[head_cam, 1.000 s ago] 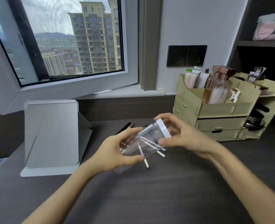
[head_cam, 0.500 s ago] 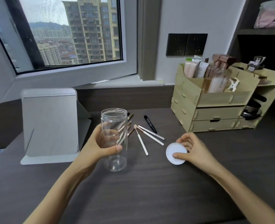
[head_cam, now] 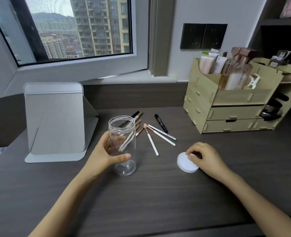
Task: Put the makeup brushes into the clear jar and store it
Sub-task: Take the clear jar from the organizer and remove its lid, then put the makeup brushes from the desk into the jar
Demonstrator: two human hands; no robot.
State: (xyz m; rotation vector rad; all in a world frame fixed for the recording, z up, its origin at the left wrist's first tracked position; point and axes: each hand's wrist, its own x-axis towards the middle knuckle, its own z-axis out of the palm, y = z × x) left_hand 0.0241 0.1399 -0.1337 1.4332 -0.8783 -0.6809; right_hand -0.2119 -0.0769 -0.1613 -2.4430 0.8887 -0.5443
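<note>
Standing upright on the desk point(head_cam: 158, 194), the clear jar point(head_cam: 122, 144) is open-topped and wrapped by the left hand point(head_cam: 107, 156), thumb in front. Right of the jar, the right hand point(head_cam: 204, 158) pinches the white lid point(head_cam: 186, 162), now seemingly flat on the desk. Makeup brushes point(head_cam: 151, 135) lie just behind the jar, as before.
</note>
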